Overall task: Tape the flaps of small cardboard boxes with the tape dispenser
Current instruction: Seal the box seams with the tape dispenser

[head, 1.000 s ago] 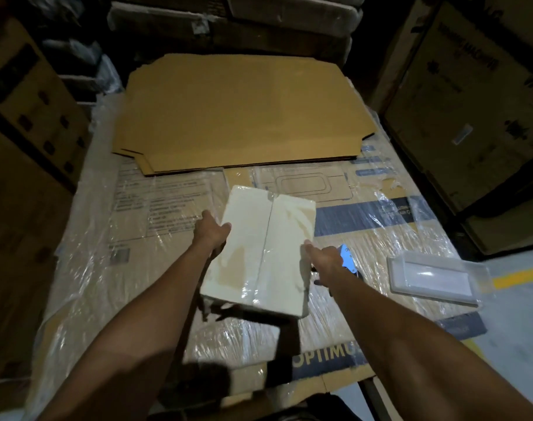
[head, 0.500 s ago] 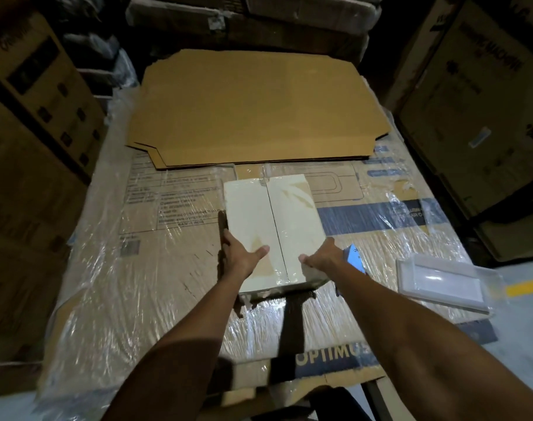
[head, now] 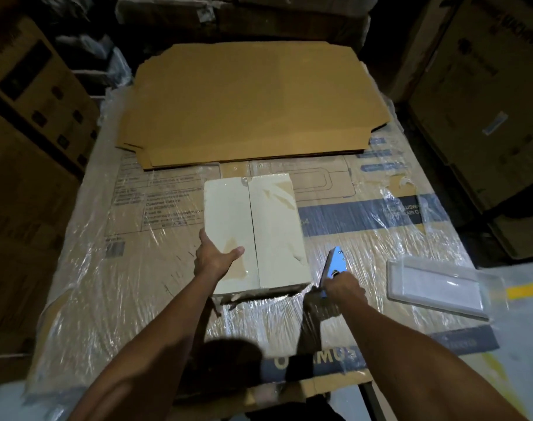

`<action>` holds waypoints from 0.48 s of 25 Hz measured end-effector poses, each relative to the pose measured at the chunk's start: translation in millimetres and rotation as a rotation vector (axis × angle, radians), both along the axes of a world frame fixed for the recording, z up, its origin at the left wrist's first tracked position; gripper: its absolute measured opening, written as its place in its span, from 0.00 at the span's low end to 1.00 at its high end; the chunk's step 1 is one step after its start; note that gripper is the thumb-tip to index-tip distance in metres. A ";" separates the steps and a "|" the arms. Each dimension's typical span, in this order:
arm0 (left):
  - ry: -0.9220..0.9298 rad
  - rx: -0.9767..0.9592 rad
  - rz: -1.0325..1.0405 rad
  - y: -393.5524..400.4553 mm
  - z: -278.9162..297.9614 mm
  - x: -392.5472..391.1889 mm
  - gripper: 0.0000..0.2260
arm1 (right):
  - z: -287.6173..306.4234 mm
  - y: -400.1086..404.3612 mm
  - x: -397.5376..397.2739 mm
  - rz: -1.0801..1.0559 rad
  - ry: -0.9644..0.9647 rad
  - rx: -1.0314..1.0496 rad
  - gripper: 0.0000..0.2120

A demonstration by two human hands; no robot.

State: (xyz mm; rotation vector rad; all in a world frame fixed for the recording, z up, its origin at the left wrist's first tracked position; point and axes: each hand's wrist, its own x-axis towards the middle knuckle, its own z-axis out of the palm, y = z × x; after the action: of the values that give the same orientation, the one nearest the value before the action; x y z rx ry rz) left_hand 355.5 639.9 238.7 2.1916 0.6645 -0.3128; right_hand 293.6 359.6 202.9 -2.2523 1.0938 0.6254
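Surface: a large printed carton (head: 380, 226) wrapped in crinkled clear film serves as the work surface, filling the middle of the frame; a dark blue band crosses its right half and blue lettering runs along its near edge
Flat cardboard: a stack of unfolded brown sheets (head: 253, 101) lies on the far part of that surface, in the upper centre of the frame
Small box: a pale cream cardboard box (head: 271, 226) sits at centre frame, just in front of the flat sheets; its two top flaps meet along a seam running away from the camera, and the top looks glossy
Left hand: the left hand (head: 215, 259) rests on the near left corner of the box, thumb laid on the top flap, fingers down the left side
Right hand: the right hand (head: 344, 288) is wrapped around the handle of the tape dispenser (head: 336, 262) — its blue metal part pointing up and away, just right of the box and apart from it
Tray: a clear plastic tray (head: 438, 287) lies at the right edge of the surface
Room: dim storage space — tall brown cartons (head: 31, 95) stacked on the left, more at upper right, grey floor with a yellow line (head: 526, 288) at lower right
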 end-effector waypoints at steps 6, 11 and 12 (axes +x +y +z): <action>-0.096 0.122 0.066 -1.7 -16.4 -23.6 0.28 | -20.7 12.1 -15.9 0.428 0.214 -0.327 0.31; -0.085 0.039 0.091 0.7 -12.6 -22.6 0.36 | -31.0 3.3 -7.6 0.311 0.166 -0.184 0.28; -0.059 0.060 0.074 2.4 -11.3 -22.2 0.38 | -30.0 0.8 -3.8 0.278 0.148 -0.100 0.26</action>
State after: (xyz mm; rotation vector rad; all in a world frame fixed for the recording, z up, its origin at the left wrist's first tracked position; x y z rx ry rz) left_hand 333.3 642.3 227.4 2.2184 0.7286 -0.1907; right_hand 289.9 360.4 172.9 -2.5026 0.9033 0.8791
